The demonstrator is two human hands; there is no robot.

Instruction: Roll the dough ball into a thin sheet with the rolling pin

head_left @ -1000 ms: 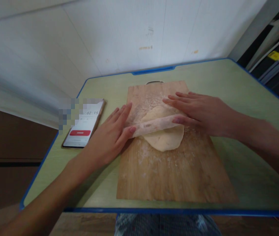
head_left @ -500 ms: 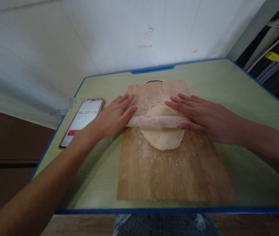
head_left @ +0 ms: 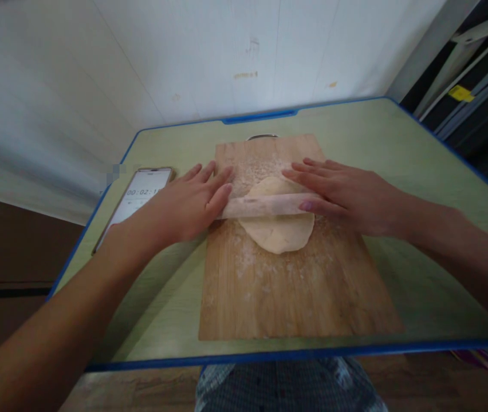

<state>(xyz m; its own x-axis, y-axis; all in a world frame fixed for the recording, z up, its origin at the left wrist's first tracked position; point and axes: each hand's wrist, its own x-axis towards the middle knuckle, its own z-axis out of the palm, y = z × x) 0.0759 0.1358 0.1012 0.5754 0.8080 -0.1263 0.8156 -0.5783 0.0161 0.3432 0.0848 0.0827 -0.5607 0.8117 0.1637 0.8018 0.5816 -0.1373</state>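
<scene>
A pale rolling pin lies crosswise on a flattened round of dough, which shows in front of it and behind it. My left hand rests over the pin's left end, fingers stretched out and palm down. Over the right end lies my right hand, its fingers also extended, with the thumb along the near side of the pin. Neither hand wraps round the pin, and both palms hide its ends. Underneath is a wooden cutting board dusted with flour.
A phone showing a running timer lies left of the board, partly behind my left forearm. The green table has a blue edge. A white wall rises behind it, and dark folded items stand at the right.
The whole view has shifted slightly, so things sit a little further left and higher. My left forearm now covers more of the phone. Pin and dough keep nearly the same relation.
</scene>
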